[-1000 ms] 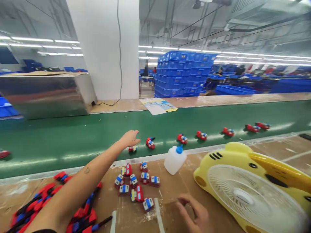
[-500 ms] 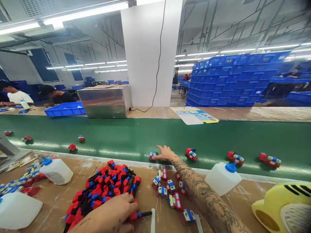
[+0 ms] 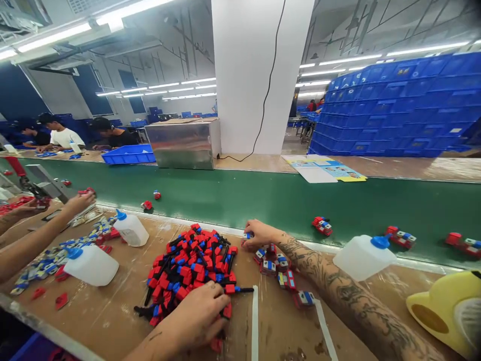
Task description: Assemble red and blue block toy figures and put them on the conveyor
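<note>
My wooden workbench [image 3: 112, 311] carries a big heap of red, blue and black parts [image 3: 190, 265]. Just right of the heap lies a small cluster of assembled toy pieces [image 3: 280, 265], and beyond that a white bottle with a blue cap [image 3: 363, 256]. Left of the heap lie two more capped bottles [image 3: 108, 245] and scattered small parts [image 3: 45, 258].

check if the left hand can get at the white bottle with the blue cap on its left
Probably yes. The left hand rests on the red and blue pile, and bare table lies between it and the white bottle. Nothing blocks that stretch.
</note>
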The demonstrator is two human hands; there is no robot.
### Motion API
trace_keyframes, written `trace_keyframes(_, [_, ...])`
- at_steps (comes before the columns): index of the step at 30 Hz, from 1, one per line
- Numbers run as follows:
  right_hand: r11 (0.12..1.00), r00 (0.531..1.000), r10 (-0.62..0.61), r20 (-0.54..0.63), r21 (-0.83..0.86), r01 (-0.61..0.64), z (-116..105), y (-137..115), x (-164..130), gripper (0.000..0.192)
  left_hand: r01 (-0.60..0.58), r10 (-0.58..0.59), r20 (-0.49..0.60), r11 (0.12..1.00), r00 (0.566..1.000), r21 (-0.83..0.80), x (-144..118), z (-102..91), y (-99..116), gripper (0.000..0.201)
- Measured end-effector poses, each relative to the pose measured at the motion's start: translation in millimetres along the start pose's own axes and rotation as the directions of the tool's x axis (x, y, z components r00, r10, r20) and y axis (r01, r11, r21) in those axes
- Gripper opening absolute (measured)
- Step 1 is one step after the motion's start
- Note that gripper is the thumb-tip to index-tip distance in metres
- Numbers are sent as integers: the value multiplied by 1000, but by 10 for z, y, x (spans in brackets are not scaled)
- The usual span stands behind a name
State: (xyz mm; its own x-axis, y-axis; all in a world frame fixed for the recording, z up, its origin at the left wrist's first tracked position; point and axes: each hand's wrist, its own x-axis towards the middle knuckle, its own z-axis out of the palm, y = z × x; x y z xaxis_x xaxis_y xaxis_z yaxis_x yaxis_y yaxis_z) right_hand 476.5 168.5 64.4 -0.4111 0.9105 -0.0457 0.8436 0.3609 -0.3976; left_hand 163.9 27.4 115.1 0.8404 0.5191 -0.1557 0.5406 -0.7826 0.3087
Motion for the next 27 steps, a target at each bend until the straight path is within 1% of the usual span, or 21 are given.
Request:
trace_keyframes(1, [999, 1000, -2, 11, 40, 2, 43, -19, -28, 41, 14, -13, -11, 997, 1000, 74, 65, 22, 39, 22])
trace_keyframes(3, [992, 1000, 17, 13, 125, -18, 98, -36, -91, 42, 49, -47, -16, 981, 999, 189, 243, 83, 91, 23])
trace_keyframes(5, [976, 998, 61, -27, 213, -53, 80, -25, -177, 39, 86, -90, 6, 967, 996, 239, 445, 154, 110, 28])
trace_keyframes(7, [950, 984, 126, -130, 301, -82, -12, -2, -298, 33, 115, -129, 34, 959, 991, 258, 623, 218, 103, 28])
trace_keyframes(9, [915, 939, 198, -280, 396, -75, -145, 0, -468, 27, 140, -157, 44, 952, 987, 272, 748, 262, 86, 29])
trace_keyframes(11, [867, 876, 245, -416, 499, -6, -269, -51, -696, 27, 156, -172, 31, 947, 985, 281, 813, 288, 71, 30])
trace_keyframes(13, [800, 823, 253, -508, 588, 117, -337, -168, -979, 31, 161, -172, 15, 947, 985, 279, 834, 306, 63, 28])
trace_keyframes(15, [718, 794, 243, -558, 654, 240, -329, -339, -1293, 32, 177, -181, -9, 947, 983, 267, 841, 316, 60, 26])
trace_keyframes(18, [601, 773, 248, -584, 718, 350, -191, -629, -1759, 37, 197, -189, -60, 956, 980, 217, 867, 298, 54, 22])
trace_keyframes(19, [541, 770, 262, -582, 749, 383, -121, -715, -1901, 41, 191, -179, -80, 964, 981, 187, 877, 281, 51, 21])
trace_keyframes(20, [458, 769, 284, -572, 786, 415, -43, -791, -2034, 44, 179, -165, -103, 973, 981, 149, 884, 261, 47, 20])
trace_keyframes(22, [239, 779, 356, -517, 856, 458, 133, -905, -2276, 49, 156, -146, -157, 986, 977, 53, 880, 229, 45, 16])
trace_keyframes(23, [121, 784, 408, -467, 879, 461, 227, -944, -2385, 49, 149, -144, -176, 989, 974, 17, 866, 225, 53, 12])
trace_keyframes(24, [14, 782, 473, -407, 891, 455, 325, -972, -2486, 47, 144, -152, -199, 988, 968, -52, 846, 235, 73, 10])
trace_keyframes(25, [-70, 767, 544, -340, 893, 446, 425, -990, -2580, 45, 131, -172, -224, 974, 959, -186, 820, 260, 107, 13])
trace_keyframes(26, [-144, 743, 612, -270, 886, 441, 525, -1000, -2667, 42, 101, -207, -247, 919, 947, -382, 793, 302, 158, 17])
trace_keyframes(27, [-207, 713, 671, -204, 872, 443, 626, -1004, -2747, 40, 52, -260, -261, 793, 930, -607, 766, 357, 226, 21])
